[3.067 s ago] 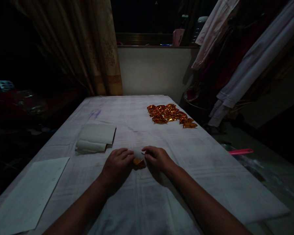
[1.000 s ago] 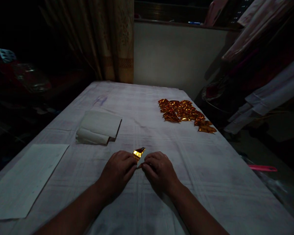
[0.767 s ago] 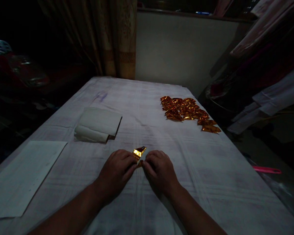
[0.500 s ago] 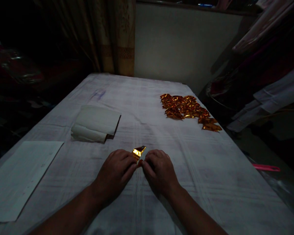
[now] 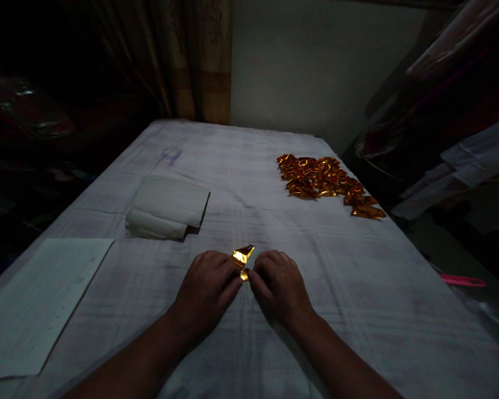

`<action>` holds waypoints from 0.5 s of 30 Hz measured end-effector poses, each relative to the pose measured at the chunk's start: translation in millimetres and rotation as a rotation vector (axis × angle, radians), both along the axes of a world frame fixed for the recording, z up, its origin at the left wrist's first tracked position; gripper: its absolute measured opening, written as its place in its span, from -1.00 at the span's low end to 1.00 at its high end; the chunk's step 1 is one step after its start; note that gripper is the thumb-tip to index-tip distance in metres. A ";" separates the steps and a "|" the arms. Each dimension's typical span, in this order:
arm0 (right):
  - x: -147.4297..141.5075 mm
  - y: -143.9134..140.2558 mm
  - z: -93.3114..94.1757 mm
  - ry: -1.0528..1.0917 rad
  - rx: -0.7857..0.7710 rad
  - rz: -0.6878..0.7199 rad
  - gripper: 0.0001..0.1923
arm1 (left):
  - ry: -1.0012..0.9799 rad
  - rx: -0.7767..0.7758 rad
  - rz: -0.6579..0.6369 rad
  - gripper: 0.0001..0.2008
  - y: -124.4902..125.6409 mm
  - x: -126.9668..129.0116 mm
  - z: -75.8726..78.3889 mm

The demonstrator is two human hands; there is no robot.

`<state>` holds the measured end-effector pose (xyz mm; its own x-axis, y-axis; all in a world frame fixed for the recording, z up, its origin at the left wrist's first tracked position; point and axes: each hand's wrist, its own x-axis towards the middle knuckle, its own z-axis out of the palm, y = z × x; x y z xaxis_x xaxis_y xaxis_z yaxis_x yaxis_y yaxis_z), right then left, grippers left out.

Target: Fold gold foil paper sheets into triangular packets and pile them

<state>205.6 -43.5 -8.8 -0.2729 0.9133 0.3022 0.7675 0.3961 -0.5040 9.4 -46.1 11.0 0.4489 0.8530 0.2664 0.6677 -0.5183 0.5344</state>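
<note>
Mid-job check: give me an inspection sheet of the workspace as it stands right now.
Surface: table under a white cloth, wrinkled.
Job's things: small gold foil piece, partly folded, pinched between both hands; pile of folded gold foil pieces far right.
Clutter: folded white paper stack; flat white sheet at the left edge.
Hands: left hand and right hand both on the foil.
Cables: nothing seen.
Surroundings: curtain, hanging clothes, dim room.

left hand (image 5: 205,288) bare | right hand (image 5: 280,285) bare | forearms unsleeved, no rings
</note>
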 end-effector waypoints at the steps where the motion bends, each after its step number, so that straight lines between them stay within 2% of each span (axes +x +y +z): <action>1: 0.0 0.0 -0.1 -0.002 -0.002 -0.001 -0.84 | -0.002 0.005 0.006 -0.95 -0.1 0.6 0.1; 15: -2.9 -0.6 3.7 -0.029 -0.019 -0.024 -0.86 | 0.014 -0.002 0.074 -0.96 -2.1 6.7 -2.7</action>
<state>202.6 -44.1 -5.1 -0.2594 0.9251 0.2773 0.7912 0.3682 -0.4882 16.1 -48.2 8.4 0.3882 0.8845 0.2587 0.7119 -0.4661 0.5254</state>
